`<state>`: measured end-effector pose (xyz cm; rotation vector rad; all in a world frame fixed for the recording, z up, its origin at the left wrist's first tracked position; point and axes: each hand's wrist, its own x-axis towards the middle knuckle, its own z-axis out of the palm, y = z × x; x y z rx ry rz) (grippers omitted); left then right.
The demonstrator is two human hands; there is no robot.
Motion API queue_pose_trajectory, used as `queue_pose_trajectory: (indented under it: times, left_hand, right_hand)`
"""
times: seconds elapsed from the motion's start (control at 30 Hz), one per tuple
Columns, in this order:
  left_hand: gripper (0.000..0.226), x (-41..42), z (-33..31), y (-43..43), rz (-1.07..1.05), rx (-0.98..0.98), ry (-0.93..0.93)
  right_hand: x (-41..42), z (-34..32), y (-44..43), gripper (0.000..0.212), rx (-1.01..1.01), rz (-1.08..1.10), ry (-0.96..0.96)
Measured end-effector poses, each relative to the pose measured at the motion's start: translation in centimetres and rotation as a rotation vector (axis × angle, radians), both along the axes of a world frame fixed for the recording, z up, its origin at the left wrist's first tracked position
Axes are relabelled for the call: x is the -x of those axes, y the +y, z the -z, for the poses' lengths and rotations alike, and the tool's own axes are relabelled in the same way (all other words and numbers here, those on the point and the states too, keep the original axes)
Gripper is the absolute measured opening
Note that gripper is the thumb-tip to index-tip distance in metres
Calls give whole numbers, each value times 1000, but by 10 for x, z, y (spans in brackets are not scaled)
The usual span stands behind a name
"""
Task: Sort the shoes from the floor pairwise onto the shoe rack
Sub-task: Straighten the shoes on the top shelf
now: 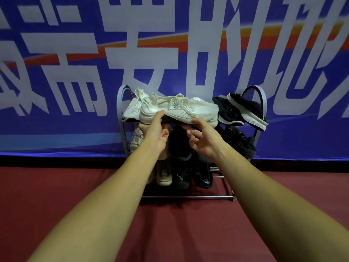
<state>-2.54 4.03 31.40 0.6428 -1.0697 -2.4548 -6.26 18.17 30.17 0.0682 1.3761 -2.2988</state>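
Left hand (156,134), right hand (204,138) outstretched, fingers relaxed

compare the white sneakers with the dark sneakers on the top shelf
The white sneakers fill the left and middle of the rack; the dark sneakers crowd its right end. The left hand and right hand touch the white sneakers; the dark sneakers go untouched. Both pairs sit on the top shelf.

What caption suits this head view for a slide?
Left hand and right hand touch a white sneaker atop the shoe rack, beside dark sneakers.
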Motion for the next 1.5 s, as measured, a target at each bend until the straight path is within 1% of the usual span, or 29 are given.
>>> queue_pose_trajectory:
  times: [0.07, 0.13, 0.23, 0.3, 0.33, 0.37, 0.43, 0.47, 0.5, 0.6, 0.7, 0.73, 0.87, 0.97, 1.0, 1.07, 1.1, 1.17, 1.2, 1.23, 1.3, 1.33, 1.4, 1.5]
  left_hand:
    - [41, 0, 1, -5, -33, -16, -24]
    - [38, 0, 1, -11, -49, -27, -43]
    - [32, 1, -1, -15, -63, -22, -9]
    - [30, 2, -2, -13, -57, 1, 26]
    - [34, 2, -3, -13, -39, 48, 33]
    - [45, 2, -3, -12, 1, 119, 33]
    - [73, 3, -3, -8, 114, 236, 21]
    - [83, 4, -2, -4, 148, 256, 19]
    - [86, 5, -1, -1, 151, 264, 17]
    - [76, 10, 3, -1, 83, 293, -10]
    - [63, 12, 13, -8, 106, 373, -51]
    - [60, 11, 14, -9, 119, 386, -57]
    - [64, 9, 6, -13, 192, 387, -33]
    - [69, 10, 6, -8, 140, 475, -59]
    - [75, 10, 7, -7, 122, 477, -62]
    - [83, 12, 11, -8, 73, 469, -53]
    - [85, 14, 13, -10, 54, 475, -54]
    - [80, 16, 13, -15, 45, 473, -27]
    - [74, 16, 12, -16, 48, 459, 1]
    - [70, 17, 12, -16, 56, 431, 24]
    - [64, 16, 13, -18, 69, 370, 50]
    - [65, 15, 14, -19, 64, 339, 47]
    - [71, 14, 15, -24, 39, 289, 24]
    - [63, 15, 17, -31, 11, 273, 34]
  right_hand:
    - [0, -1, 9, 38, -19, 10, 23]
    - [1, -3, 17, 40, -37, 60, 17]
    - [8, 0, 21, 29, -29, 121, 21]
    - [12, 3, 20, 16, -21, 147, 37]
    - [12, 3, 20, 9, -23, 147, 44]
    - [12, 4, 18, 6, -24, 141, 50]
    - [9, 4, 13, 7, -4, 121, 51]
    - [8, 4, 9, 9, 13, 109, 50]
    - [7, 3, 5, 10, 24, 97, 50]
    - [6, 3, -7, 14, 17, 62, 86]
    - [4, 5, -16, 38, -83, 59, 216]
    - [3, 4, -17, 42, -112, 54, 239]
    - [2, -4, -11, 35, -174, -2, 217]
    - [7, -5, -10, 22, -142, -18, 213]
    - [8, -4, -10, 18, -131, -22, 226]
    - [7, -3, -12, 18, -141, -40, 247]
    - [7, -3, -13, 17, -148, -57, 256]
    - [5, -4, -16, 11, -161, -87, 280]
    - [5, -5, -17, 13, -168, -91, 298]
    - [6, -5, -19, 21, -187, -91, 322]
    - [7, -6, -28, 43, -275, -74, 371]
    - [7, -6, -34, 50, -323, -56, 395]
    - [9, -5, -46, 58, -393, 10, 442]
    - [13, -4, -61, 65, -418, 81, 483]
